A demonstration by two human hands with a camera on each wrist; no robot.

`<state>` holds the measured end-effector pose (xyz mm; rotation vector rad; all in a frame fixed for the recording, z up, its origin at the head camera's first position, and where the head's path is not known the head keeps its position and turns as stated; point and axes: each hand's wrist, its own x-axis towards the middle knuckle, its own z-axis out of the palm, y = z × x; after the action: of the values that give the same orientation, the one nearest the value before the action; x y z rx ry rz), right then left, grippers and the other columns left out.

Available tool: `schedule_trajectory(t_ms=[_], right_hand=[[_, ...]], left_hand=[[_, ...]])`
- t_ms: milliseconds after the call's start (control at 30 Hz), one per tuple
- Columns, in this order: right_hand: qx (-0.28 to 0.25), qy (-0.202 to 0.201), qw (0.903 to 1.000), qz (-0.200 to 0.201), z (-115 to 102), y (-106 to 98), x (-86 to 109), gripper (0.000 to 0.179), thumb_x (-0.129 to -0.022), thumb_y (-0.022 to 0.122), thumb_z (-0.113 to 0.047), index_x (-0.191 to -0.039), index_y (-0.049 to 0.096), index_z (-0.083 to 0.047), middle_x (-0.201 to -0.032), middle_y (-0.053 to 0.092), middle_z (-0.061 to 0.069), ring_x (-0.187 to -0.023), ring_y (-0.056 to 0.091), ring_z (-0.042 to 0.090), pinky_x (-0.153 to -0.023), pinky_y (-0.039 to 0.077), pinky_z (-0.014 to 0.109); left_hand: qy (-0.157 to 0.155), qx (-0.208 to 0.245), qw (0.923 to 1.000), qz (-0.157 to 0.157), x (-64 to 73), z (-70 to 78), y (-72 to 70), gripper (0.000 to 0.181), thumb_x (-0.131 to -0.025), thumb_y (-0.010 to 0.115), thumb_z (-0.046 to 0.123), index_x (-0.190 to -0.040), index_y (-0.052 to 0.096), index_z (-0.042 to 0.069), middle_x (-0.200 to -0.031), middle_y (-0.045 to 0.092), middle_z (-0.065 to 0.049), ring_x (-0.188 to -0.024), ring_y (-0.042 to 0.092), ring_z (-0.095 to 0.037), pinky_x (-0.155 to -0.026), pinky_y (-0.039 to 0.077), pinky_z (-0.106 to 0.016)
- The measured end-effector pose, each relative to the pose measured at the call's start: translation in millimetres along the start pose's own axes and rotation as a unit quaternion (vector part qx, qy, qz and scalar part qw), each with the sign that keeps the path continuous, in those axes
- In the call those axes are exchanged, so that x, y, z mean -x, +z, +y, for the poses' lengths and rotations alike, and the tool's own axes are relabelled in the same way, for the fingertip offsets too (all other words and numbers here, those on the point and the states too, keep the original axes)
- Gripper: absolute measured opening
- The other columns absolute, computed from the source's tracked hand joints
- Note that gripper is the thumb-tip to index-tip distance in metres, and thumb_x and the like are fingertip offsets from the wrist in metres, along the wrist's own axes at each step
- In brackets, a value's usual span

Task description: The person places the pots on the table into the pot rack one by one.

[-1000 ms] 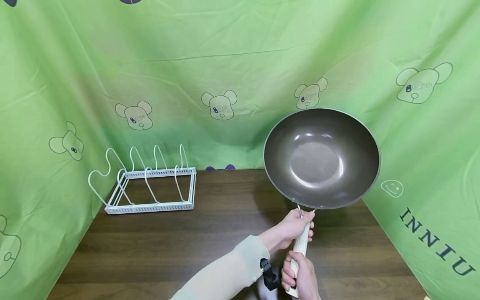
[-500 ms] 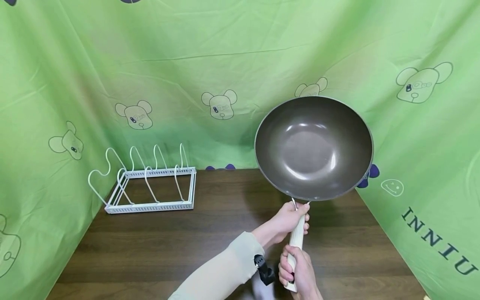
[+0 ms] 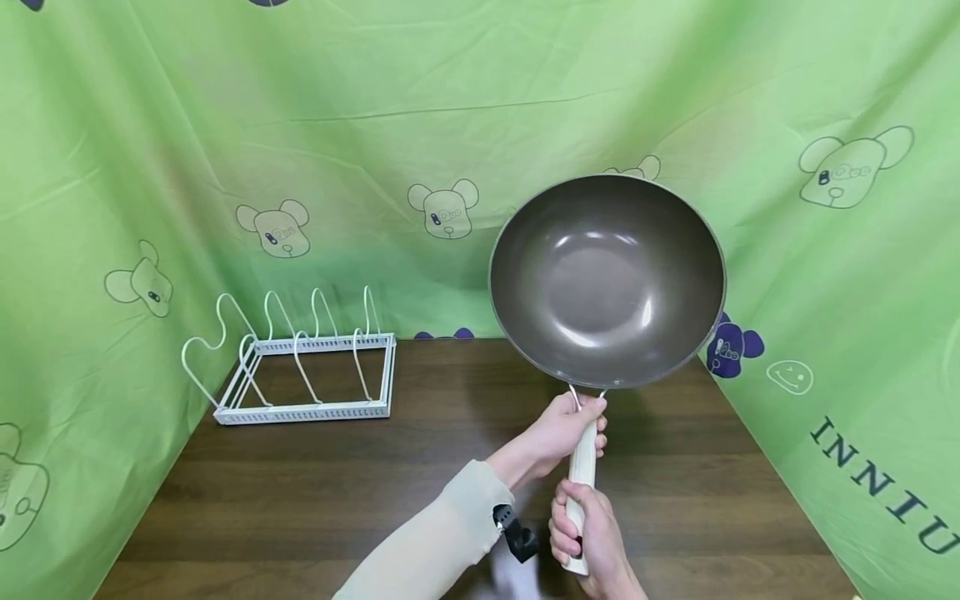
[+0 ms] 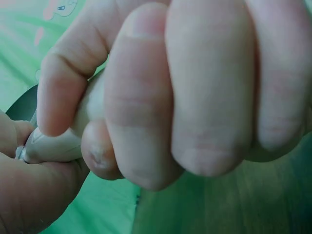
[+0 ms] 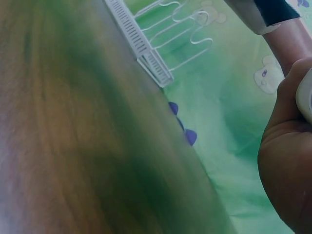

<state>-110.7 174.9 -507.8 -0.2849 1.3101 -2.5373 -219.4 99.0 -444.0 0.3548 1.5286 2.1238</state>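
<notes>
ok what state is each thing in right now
pan: held above the table, tilted, inside facing the camera
pan handle: gripped by both hands
left hand: curled round the handle's pan end
right hand: curled round its lower end
rack: standing on the table
curtain: hanging, creased

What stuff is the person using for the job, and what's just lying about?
In use:
wok, held up over the table
its pale handle
left hand and right hand, both gripping the handle

Probably just there:
white wire rack, untouched
table
green patterned cloth
</notes>
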Motion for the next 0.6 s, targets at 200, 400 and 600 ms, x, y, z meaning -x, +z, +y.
schedule_trajectory(t_ms=[200,400,600], right_hand=[[-0.005,0.0,0.9998,-0.021,-4,6,-5.2,0.032,-0.108,0.029,-0.017,-0.086,0.052,-0.015,-0.058,0.042,-0.009,-0.043,0.037,0.001,-0.04,0.032,0.02],[-0.013,-0.009,0.9988,-0.047,-6,13,-9.8,0.034,-0.108,0.026,-0.014,-0.086,0.052,-0.014,-0.058,0.039,-0.007,-0.043,0.032,0.005,-0.039,0.021,0.027],[-0.013,0.008,0.9986,-0.05,-7,16,-12.6,0.032,-0.108,0.028,-0.015,-0.086,0.051,-0.014,-0.057,0.039,-0.008,-0.042,0.035,0.002,-0.038,0.022,0.026]], left_hand=[[0.022,0.018,0.9996,-0.005,2.9,6.2,-6.1,0.01,-0.106,0.052,0.014,-0.098,0.048,0.008,-0.075,0.051,-0.003,-0.057,0.051,-0.012,-0.056,0.049,-0.021],[0.041,0.032,0.9986,-0.006,5.9,10.1,-10.2,0.011,-0.106,0.052,0.017,-0.098,0.05,0.009,-0.075,0.051,-0.003,-0.058,0.05,-0.012,-0.055,0.049,-0.021],[0.049,0.049,0.9976,-0.008,9.1,13.2,-14.6,0.016,-0.106,0.053,0.019,-0.093,0.052,0.01,-0.071,0.051,-0.002,-0.056,0.05,-0.012,-0.054,0.05,-0.022]])
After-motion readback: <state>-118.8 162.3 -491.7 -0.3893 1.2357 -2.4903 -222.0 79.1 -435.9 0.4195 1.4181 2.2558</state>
